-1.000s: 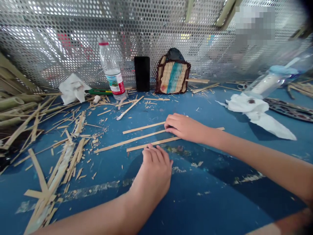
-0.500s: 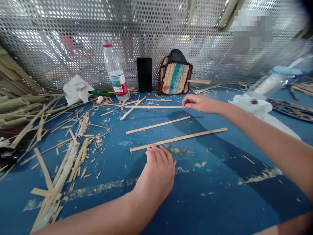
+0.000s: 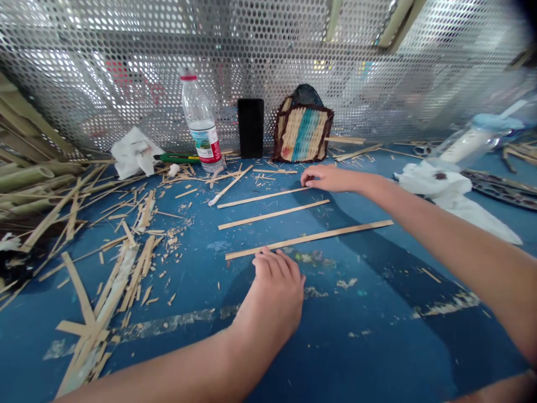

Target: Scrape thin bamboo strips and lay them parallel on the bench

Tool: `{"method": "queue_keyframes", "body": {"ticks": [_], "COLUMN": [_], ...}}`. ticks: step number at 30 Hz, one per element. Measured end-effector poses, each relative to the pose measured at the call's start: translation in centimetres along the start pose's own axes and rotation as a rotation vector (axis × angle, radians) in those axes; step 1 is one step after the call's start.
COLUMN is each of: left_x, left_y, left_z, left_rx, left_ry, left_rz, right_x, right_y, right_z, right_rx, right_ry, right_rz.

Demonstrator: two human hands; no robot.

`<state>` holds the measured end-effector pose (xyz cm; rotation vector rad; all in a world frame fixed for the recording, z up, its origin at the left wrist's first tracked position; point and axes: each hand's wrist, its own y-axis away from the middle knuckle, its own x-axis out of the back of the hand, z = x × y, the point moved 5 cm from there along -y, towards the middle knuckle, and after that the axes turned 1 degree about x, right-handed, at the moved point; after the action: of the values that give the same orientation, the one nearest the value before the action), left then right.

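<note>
My right hand [image 3: 325,178] is closed on the right end of a thin bamboo strip [image 3: 262,197], which lies along the far side of the work area. Nearer to me is a shorter bamboo strip [image 3: 274,214], with neither hand on it. The longest bamboo strip [image 3: 327,236] lies closest, slightly slanted. My left hand [image 3: 279,282] rests on the blue table with its fingers laid out, their tips at the near edge of this longest strip. Its thumb is mostly hidden.
Bamboo scraps [image 3: 142,268] litter the left side. Along the perforated metal screen [image 3: 146,50] stand a water bottle [image 3: 205,134], a black phone [image 3: 250,129] and a woven piece [image 3: 304,131]. Crumpled tissue [image 3: 444,184] and a blue-lidded cup [image 3: 465,137] are at right.
My right hand has shifted a little left and turned the far strip, whose left end came nearer to me. The three strips now lie at a similar slant. My left hand stayed in place.
</note>
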<state>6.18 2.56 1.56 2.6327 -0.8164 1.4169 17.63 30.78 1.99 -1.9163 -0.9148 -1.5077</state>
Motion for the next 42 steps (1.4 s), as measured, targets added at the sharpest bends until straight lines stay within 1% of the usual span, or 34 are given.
{"method": "queue_keyframes", "body": {"ticks": [2, 4, 6, 8, 10, 13, 18, 20, 25, 29, 32, 34, 36, 38, 42], "left_x": [0.0, 0.1, 0.1, 0.2, 0.3, 0.3, 0.3, 0.4, 0.4, 0.3, 0.4, 0.4, 0.4, 0.4, 0.4], "left_y": [-0.1, -0.1, -0.2, -0.1, -0.1, -0.1, -0.3, -0.3, -0.2, -0.2, -0.2, -0.3, -0.3, -0.3, -0.3], "left_z": [-0.1, -0.1, -0.2, -0.2, -0.2, -0.2, -0.2, -0.3, -0.2, -0.2, -0.2, -0.2, -0.3, -0.3, -0.3], "left_rx": [0.007, 0.009, 0.004, -0.001, 0.000, -0.004, -0.002, 0.000, -0.007, 0.000, -0.009, -0.013, -0.014, -0.012, -0.016], "left_ry": [-0.004, -0.004, -0.003, -0.001, 0.006, 0.020, -0.004, -0.001, 0.022, 0.033, 0.022, 0.016, 0.014, 0.013, 0.005], "left_rz": [0.012, 0.021, 0.016, 0.006, -0.003, -0.013, 0.000, 0.001, -0.009, 0.010, 0.020, 0.019, 0.017, 0.016, 0.023], "right_x": [0.2, 0.1, -0.4, -1.1, -1.5, -1.7, -1.8, -1.9, -1.8, -1.2, -0.5, -0.4, -0.6, -0.8, -0.6], "right_y": [0.9, 2.1, 3.2, 4.1, 4.6, 5.0, 5.5, 5.6, 5.6, 5.3, 4.7, 4.2, 3.9, 3.8, 4.1], "right_z": [-1.3, -3.1, -4.9, -5.9, -6.0, -5.3, -5.4, -5.4, -4.7, -3.8, -2.1, -0.5, 1.1, 2.1, 3.0], "right_rx": [-0.010, 0.029, 0.097, 0.140, 0.142, 0.121, 0.166, 0.155, 0.081, 0.055, 0.023, -0.007, -0.028, -0.027, -0.005], "right_ry": [0.065, 0.086, 0.060, 0.020, 0.013, 0.002, -0.066, -0.060, -0.036, -0.051, -0.040, 0.007, 0.052, 0.073, 0.093], "right_rz": [0.072, 0.112, 0.104, 0.093, 0.108, 0.131, 0.083, 0.088, 0.116, 0.148, 0.232, 0.255, 0.232, 0.199, 0.176]}}
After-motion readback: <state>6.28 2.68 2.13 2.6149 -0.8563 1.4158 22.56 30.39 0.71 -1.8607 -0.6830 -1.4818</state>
